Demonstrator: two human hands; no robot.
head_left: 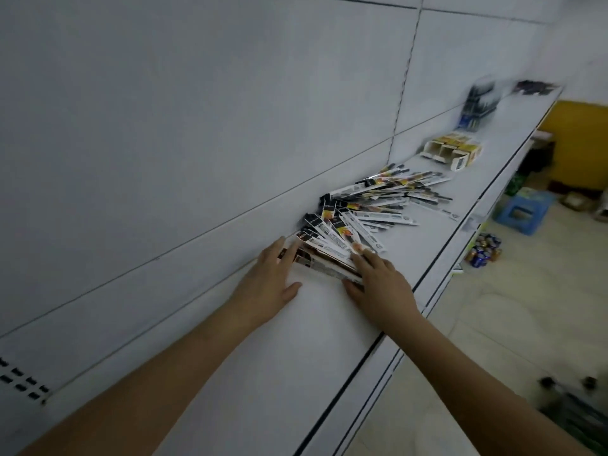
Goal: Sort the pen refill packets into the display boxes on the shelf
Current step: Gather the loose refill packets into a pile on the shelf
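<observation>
A long heap of pen refill packets (pixel 371 209), white with black and orange print, lies along the white shelf (pixel 296 340) against the back wall. My left hand (pixel 268 284) rests flat at the heap's near end, fingers touching the left side of the nearest packets. My right hand (pixel 378 284) lies on the right side of the same packets, fingers spread over them. Neither hand has lifted anything. Farther along the shelf stand yellow-and-white display boxes (pixel 450 151), open on top. Beyond them is a blurred dark blue box (pixel 478 105).
The shelf's front edge (pixel 437 268) runs diagonally to the upper right. Below on the floor are a blue stool (pixel 523 212), some cans (pixel 483 250) and a yellow wall panel (pixel 579 143). More dark packets (pixel 536 87) lie at the shelf's far end.
</observation>
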